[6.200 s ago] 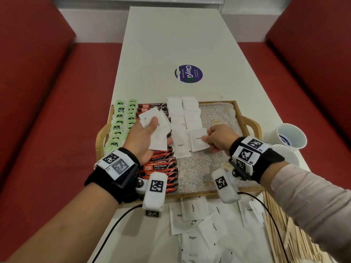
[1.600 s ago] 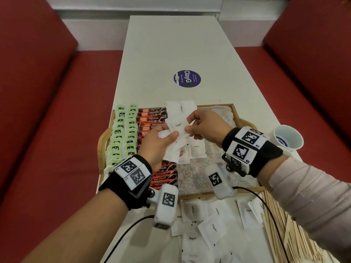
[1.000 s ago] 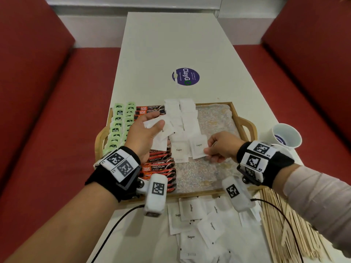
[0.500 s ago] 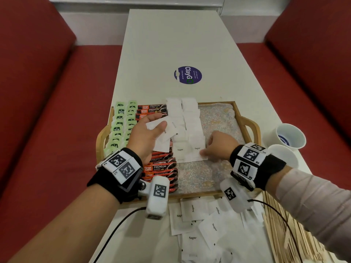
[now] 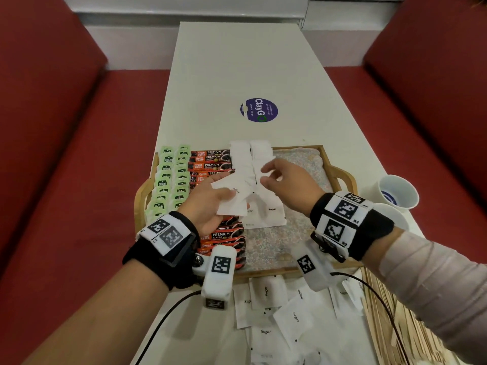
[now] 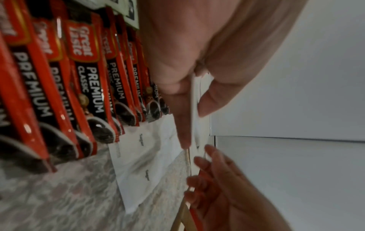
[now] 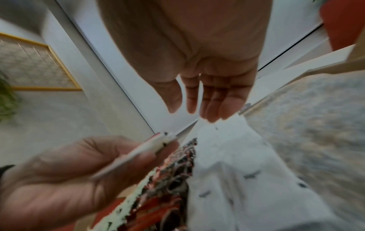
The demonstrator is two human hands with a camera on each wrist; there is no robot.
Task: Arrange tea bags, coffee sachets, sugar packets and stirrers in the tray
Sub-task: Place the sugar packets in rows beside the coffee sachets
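Note:
A wooden tray (image 5: pixel 340 175) with a floral liner holds two columns of green tea bags (image 5: pixel 168 180), a column of red-and-black coffee sachets (image 5: pixel 210 159) and two columns of white sugar packets (image 5: pixel 271 214). Above the sachets, my left hand (image 5: pixel 229 196) pinches a small stack of sugar packets (image 6: pixel 192 101) between thumb and fingers. My right hand (image 5: pixel 264 176) hovers just right of that stack with its fingers spread and nothing in it; the right wrist view shows its empty fingers (image 7: pixel 209 106). Wooden stirrers (image 5: pixel 376 335) lie on the table at the near right.
Several loose sugar packets (image 5: pixel 276 312) lie on the white table in front of the tray. Two white cups (image 5: pixel 398 191) stand right of the tray. A round purple sticker (image 5: pixel 259 110) sits beyond it. Red benches flank the table.
My right hand has left the packet it laid in the right sugar column and risen toward the stack in my left hand. The left hand has stayed where it was.

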